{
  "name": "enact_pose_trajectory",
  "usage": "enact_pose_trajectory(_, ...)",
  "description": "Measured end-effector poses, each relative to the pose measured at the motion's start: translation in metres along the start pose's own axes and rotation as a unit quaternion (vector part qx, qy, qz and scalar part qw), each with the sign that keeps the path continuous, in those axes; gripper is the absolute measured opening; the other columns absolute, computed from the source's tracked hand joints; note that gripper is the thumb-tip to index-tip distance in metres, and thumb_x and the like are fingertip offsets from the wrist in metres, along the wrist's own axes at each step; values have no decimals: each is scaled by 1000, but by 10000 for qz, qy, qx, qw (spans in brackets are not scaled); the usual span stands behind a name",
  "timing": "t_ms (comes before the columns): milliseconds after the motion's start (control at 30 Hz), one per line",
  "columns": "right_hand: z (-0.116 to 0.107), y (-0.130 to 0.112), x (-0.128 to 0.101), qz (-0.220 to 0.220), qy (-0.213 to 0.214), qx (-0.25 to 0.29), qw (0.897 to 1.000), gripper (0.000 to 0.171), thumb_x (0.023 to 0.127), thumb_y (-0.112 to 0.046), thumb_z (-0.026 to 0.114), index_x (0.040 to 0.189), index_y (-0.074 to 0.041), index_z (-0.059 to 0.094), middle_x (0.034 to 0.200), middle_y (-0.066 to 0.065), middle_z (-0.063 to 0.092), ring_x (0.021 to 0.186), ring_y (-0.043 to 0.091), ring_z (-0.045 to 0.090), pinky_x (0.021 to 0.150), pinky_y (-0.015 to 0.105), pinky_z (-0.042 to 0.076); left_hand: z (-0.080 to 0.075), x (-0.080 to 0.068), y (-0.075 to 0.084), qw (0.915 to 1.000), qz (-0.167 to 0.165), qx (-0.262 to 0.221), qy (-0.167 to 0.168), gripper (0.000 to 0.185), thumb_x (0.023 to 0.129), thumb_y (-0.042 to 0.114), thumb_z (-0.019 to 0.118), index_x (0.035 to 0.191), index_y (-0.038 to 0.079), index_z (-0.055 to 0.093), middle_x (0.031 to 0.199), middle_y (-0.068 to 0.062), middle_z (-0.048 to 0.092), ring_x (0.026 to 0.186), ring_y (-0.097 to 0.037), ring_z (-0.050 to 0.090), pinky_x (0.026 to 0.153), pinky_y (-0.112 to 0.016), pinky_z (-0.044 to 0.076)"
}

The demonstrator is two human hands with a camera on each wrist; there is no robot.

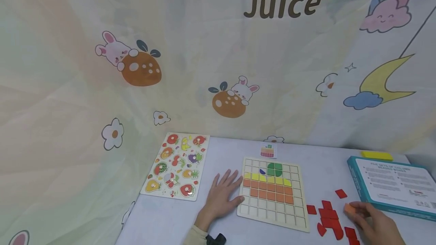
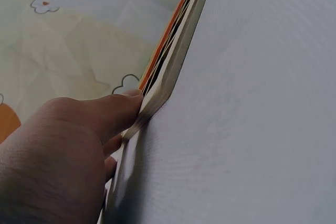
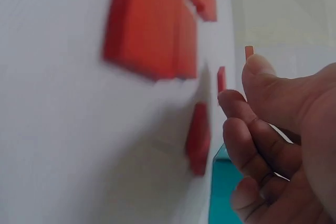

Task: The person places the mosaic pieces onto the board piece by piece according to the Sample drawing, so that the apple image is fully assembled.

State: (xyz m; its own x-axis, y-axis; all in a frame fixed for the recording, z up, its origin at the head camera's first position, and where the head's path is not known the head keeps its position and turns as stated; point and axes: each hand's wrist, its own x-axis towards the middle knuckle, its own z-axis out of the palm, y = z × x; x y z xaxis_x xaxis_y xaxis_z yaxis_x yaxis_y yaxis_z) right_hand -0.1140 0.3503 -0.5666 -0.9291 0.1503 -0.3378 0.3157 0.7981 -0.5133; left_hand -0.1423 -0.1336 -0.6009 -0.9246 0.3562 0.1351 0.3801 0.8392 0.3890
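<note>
A wooden grid board [image 1: 272, 216] lies on the table with green, blue, yellow and orange tiles in its squares. At its left edge my left hand [image 1: 221, 196] lies with fingers spread; in the left wrist view the thumb [image 2: 118, 109] touches the board's side. To the right of the board, my right hand [image 1: 376, 224] pinches an orange tile [image 1: 349, 209] between thumb and fingers. That tile's end [image 3: 249, 51] sticks out past the thumb tip in the right wrist view. Loose red tiles [image 1: 328, 214], square and curved, lie between the board and this hand.
A fruit puzzle board [image 1: 160, 188] lies at the left. Behind the grid board is a small picture card [image 1: 268, 149]. A teal box [image 1: 395, 180] and a yellow block [image 1: 376, 155] are at the right, before a printed cloth wall.
</note>
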Motion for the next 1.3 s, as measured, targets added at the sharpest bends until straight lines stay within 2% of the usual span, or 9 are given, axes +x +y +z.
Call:
enact_pose_trajectory(167,4,-26,-4,-262,279,162,9991,66,94,-25,83,142,8,51,113,21,68,93,23,62,73,36,67,1,0,-2,10000,11,40,20,68,103,65,48,161,30,46,174,6,34,164,-26,25,132,-64,17)
enact_pose_trajectory(300,12,-52,-4,-571,374,257,9973,61,99,-30,77,143,4,52,114,18,69,95,22,61,70,25,59,2,-1,-3,10000,26,56,29,68,104,66,47,161,30,46,174,6,34,164,-26,25,131,-65,18)
enact_pose_trajectory(400,24,-73,-3,-900,579,308,9938,50,100,-22,75,141,0,57,112,14,71,95,22,60,68,18,52,2,-1,-4,10000,32,59,15,68,104,66,47,161,30,46,174,6,34,164,-26,25,131,-65,18)
enact_pose_trajectory(500,36,-97,-2,-1137,632,503,9902,43,100,-19,74,138,-4,60,111,11,72,94,21,59,67,17,51,0,-1,-3,10000,16,46,-12,68,104,66,47,162,30,46,174,6,33,164,-26,24,132,-64,17)
enact_pose_trajectory(633,55,-125,0,-1625,646,632,9826,36,102,-24,74,133,-7,66,109,6,74,91,17,58,66,18,48,-2,0,-1,10000,31,-34,-6,68,104,65,48,161,29,47,174,5,34,164,-27,25,132,-64,17)
enact_pose_trajectory(767,76,-151,1,-2306,727,735,9676,30,100,-21,75,126,-8,69,104,2,73,88,11,58,68,17,50,-2,0,-1,10000,44,-48,11,68,104,64,48,161,28,48,173,4,35,164,-28,26,131,-65,18)
enact_pose_trajectory(933,99,-177,2,-2787,563,882,9547,25,97,-15,78,120,-11,71,108,-1,72,94,9,63,83,18,59,-3,0,0,9999,44,-100,19,68,103,64,49,161,28,47,174,5,34,164,-27,25,132,-65,16)
enact_pose_trajectory(1133,121,-200,1,-2790,-23,833,9567,23,98,-18,77,120,-22,72,112,-9,68,102,6,62,91,24,59,-2,0,-3,9999,81,-127,-31,69,102,64,50,161,28,47,174,6,34,165,-26,24,132,-64,16)
enact_pose_trajectory(1300,133,-212,-1,-2906,-129,593,9549,23,97,-25,79,118,-31,71,115,-18,65,109,5,59,97,31,58,-4,-1,-3,9997,133,-189,-87,70,101,63,51,161,27,47,174,5,33,165,-27,23,132,-64,15)
